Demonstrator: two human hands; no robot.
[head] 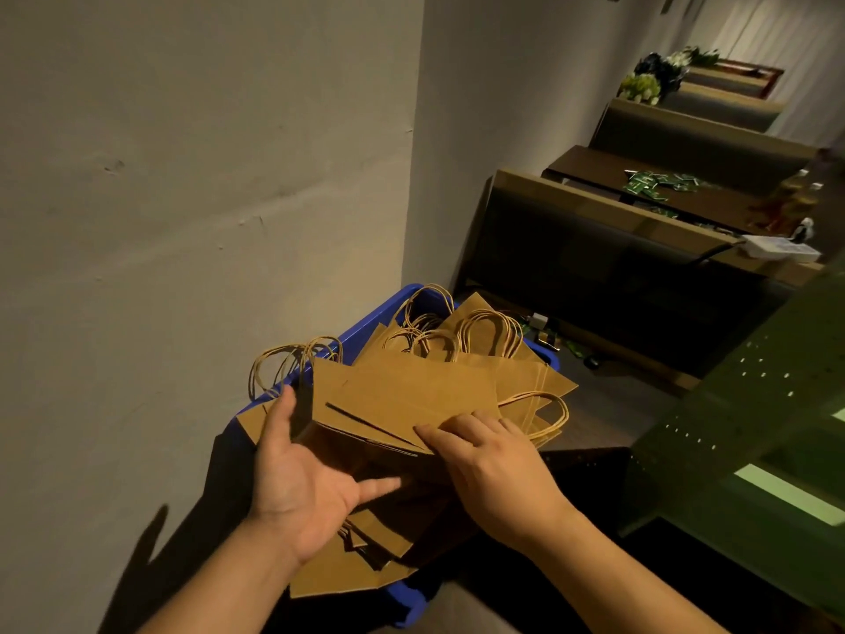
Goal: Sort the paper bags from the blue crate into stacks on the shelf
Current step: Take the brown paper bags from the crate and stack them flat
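Note:
A blue crate (366, 331) stands against the wall, filled with several flat brown paper bags with twisted handles. A bundle of bags (402, 400) is lifted above the crate. My left hand (302, 478) is palm up under the bundle's near left edge, thumb against its side and fingers beneath it. My right hand (494, 464) lies on the bundle's near right part, fingers curled over its top face. More bags (475, 340) lie behind in the crate, and others (356, 565) below my hands. A green perforated metal shelf (731, 404) is at the right.
A plain wall (205, 199) fills the left. Dark booth seats (594, 258) and a table (663, 194) with green packets run along the right wall. A white power strip (777, 249) sits on a ledge. Small items lie on the floor under the seat.

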